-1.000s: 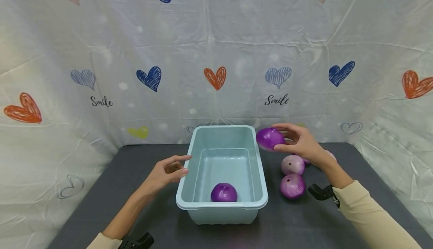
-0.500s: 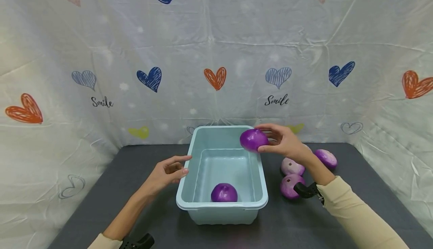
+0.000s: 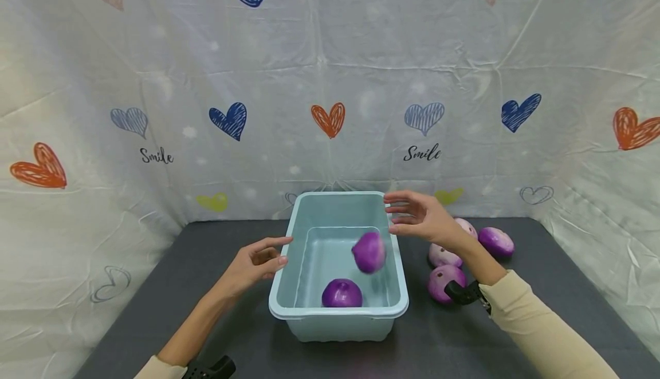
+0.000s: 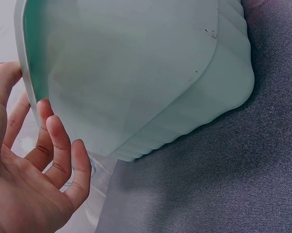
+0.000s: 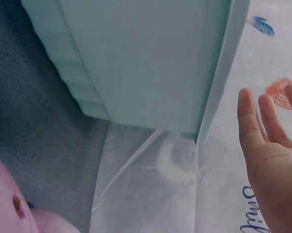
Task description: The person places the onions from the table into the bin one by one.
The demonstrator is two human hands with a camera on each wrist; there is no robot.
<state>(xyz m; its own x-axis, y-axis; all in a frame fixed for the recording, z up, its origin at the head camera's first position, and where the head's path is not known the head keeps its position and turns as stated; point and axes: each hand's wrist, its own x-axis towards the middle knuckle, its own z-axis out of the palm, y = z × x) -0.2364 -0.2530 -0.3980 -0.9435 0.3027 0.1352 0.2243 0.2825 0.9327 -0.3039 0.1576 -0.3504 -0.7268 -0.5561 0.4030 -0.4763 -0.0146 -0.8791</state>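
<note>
A peeled purple onion point(image 3: 369, 252), slightly blurred, is inside the right part of the pale blue plastic bin point(image 3: 338, 313), apart from my hand. Another purple onion point(image 3: 342, 293) sits near the bin's front wall. My right hand point(image 3: 425, 218) hovers at the bin's right rim with fingers spread and nothing in them; the right wrist view shows its loose fingers point(image 5: 250, 121) too. My left hand point(image 3: 255, 261) touches the left rim with index finger and thumb, and its other fingers point(image 4: 61, 150) are loosely bent beside the bin's outer wall.
Right of the bin, several onions lie grouped on the dark tabletop point(image 3: 237, 333), including a front onion point(image 3: 443, 283) and a purple-and-white onion point(image 3: 496, 242). A white curtain point(image 3: 330, 41) printed with hearts hangs behind. My right forearm passes over the group.
My right hand has moved left to the bin with an onion and let it go; that onion is now lower, inside the bin. My left hand stays at the rim.
</note>
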